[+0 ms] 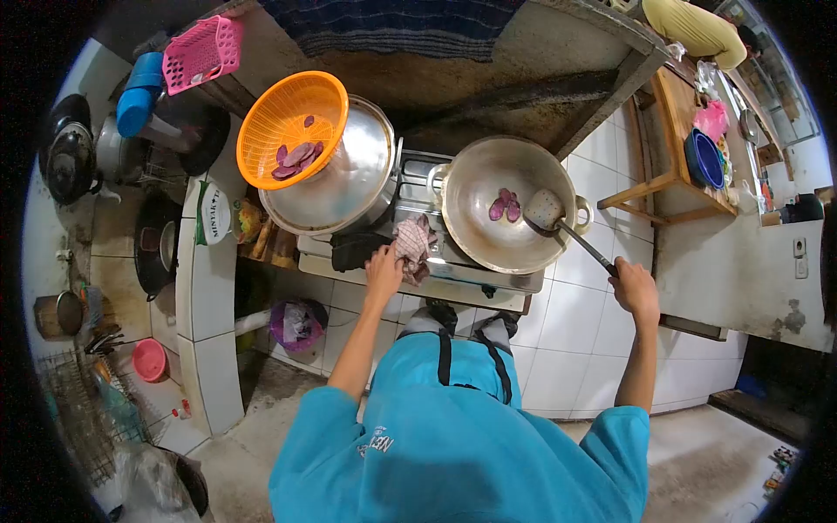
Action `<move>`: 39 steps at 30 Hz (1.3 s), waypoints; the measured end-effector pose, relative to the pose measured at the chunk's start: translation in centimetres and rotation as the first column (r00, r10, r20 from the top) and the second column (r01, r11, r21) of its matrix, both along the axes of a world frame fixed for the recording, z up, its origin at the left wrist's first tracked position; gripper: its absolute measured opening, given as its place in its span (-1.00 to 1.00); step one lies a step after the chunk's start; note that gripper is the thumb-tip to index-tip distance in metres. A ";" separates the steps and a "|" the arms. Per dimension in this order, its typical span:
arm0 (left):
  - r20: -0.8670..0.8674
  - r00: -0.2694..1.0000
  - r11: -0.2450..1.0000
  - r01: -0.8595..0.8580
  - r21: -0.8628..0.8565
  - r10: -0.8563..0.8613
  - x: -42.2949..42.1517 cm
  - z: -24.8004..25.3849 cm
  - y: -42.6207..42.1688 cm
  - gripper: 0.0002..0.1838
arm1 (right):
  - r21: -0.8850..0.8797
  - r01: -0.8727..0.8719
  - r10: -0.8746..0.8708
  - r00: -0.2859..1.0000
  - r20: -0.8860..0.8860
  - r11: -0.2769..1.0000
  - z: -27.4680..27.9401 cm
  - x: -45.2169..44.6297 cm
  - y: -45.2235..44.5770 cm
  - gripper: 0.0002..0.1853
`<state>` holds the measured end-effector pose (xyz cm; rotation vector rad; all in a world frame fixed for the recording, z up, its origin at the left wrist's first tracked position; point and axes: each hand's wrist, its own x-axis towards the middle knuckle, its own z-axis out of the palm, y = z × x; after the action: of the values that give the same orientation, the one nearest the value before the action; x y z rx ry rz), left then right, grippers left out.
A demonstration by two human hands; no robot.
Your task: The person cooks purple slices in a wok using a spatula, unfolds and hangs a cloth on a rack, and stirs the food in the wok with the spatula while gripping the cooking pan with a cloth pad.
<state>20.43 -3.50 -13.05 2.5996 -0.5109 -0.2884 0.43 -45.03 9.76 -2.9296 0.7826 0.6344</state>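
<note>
My right hand [635,288] is closed around the dark handle of a slotted spatula [545,210]. The spatula's perforated head rests inside a wide metal wok [471,228] on the stove, beside a few purple slices [504,206] that look like sweet potato. At the stove's front, my left hand [384,272] has its fingers on a crumpled checked cloth [413,248] and grips its edge. Left of the wok stands a large lidded pot [370,166]. On its lid sits an orange plastic basket [253,131] holding several more purple slices [298,159].
The stove [418,170] stands against a stained wall. On the left are a tiled counter edge [209,331], hanging pans [70,161] and a pink basket [202,54]. A wooden table [667,113] with a blue basin [704,159] is at right, near another person's yellow clothing [697,33].
</note>
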 end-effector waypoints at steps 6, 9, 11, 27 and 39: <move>-0.016 0.970 0.951 -0.242 -0.195 0.243 1.0 -0.9 -1.6 -0.61 | 0.025 -0.017 0.016 0.999 0.048 1.000 -0.5 -1.2 0.4 -0.76; -0.089 0.947 0.874 -0.320 -0.365 0.309 2.2 -1.4 -1.0 -0.66 | 0.010 -0.095 0.093 0.987 0.131 0.995 -0.5 -1.8 0.8 -0.77; -0.139 0.943 0.795 -0.331 -0.509 0.303 3.1 -5.5 0.8 -0.67 | 0.033 -0.049 0.045 0.992 0.116 0.998 -0.9 -2.0 0.9 -0.78; -0.682 0.644 -0.149 -0.756 -0.638 -0.347 -0.6 4.4 6.2 -0.45 | 0.116 0.212 -0.240 0.906 0.348 0.970 -6.7 -3.7 3.1 -0.77; -0.629 0.708 -0.345 -0.706 -0.618 -0.321 -1.8 3.6 10.5 -0.38 | 0.232 0.242 -0.332 0.772 0.542 0.942 -13.6 -3.5 10.4 -0.68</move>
<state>18.64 7.00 -9.47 0.5374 0.1993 -0.3257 -3.10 -34.62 -3.88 -2.5412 1.0067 -0.2161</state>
